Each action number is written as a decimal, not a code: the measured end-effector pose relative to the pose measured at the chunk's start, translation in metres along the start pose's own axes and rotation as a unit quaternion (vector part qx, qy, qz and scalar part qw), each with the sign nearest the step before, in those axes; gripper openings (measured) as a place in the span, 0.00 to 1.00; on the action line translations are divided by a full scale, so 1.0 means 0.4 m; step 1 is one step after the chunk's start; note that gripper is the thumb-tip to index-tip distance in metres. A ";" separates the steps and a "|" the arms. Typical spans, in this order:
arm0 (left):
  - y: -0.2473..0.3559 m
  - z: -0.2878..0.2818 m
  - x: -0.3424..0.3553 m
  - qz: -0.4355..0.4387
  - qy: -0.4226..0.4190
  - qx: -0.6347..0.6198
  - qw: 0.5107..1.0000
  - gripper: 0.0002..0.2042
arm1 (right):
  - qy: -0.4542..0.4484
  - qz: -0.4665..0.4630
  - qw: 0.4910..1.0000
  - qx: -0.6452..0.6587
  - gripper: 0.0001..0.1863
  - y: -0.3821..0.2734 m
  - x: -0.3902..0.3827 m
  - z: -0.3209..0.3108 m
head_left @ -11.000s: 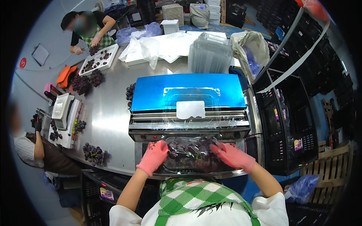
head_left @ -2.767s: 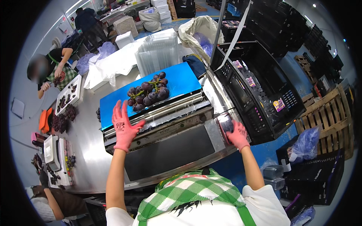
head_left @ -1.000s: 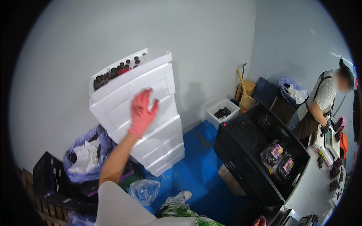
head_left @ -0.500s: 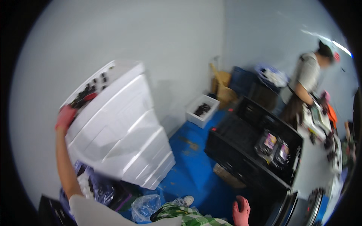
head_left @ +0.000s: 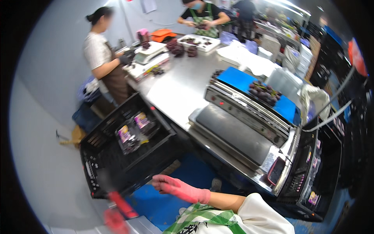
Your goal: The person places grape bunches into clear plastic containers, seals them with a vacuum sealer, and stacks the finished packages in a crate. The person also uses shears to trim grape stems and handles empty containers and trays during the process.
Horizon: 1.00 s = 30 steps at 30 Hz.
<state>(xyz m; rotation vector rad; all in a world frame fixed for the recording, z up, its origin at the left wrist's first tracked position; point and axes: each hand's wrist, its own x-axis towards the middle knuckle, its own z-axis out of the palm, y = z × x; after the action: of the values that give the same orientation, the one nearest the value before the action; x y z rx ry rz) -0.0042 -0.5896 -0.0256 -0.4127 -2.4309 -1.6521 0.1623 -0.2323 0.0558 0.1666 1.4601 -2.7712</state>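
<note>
My right hand (head_left: pixel 176 188) in a pink glove reaches left over the blue floor (head_left: pixel 183 183), fingers stretched out, holding nothing. My left hand (head_left: pixel 117 210) is a red blur at the lower left, against the edge of a white foam box (head_left: pixel 134 227); its grip is unclear. Just beyond both hands stands a black crate (head_left: pixel 113 171) with two wrapped trays of grapes (head_left: pixel 132 132) in it. On the steel table (head_left: pixel 175 89) sits a wrapping machine (head_left: pixel 237 132), with a dark grape bunch (head_left: pixel 265 93) on its blue plate (head_left: pixel 237 80).
One person in an apron (head_left: pixel 103 58) works at a scale (head_left: pixel 150 52) at the table's left corner. Another person (head_left: pixel 202 15) sorts grapes at a white tray (head_left: pixel 198 41) at the far end. Black crates (head_left: pixel 311 179) stand stacked at the right.
The view has swung from the wall and the stack of white boxes back to the table. The white box is now at the bottom edge. My right hand has come up into view.
</note>
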 end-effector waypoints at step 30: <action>1.005 1.833 0.001 0.635 -0.544 -0.120 0.535 0.26 | 0.607 -0.222 0.731 0.221 0.16 -0.257 -0.295 -0.508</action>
<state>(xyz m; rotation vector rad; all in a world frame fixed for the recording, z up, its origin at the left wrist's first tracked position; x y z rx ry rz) 0.1341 0.2307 0.0573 -2.9579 -1.0774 -0.8656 0.2929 -0.0121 0.0377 2.2509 0.7542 -3.4199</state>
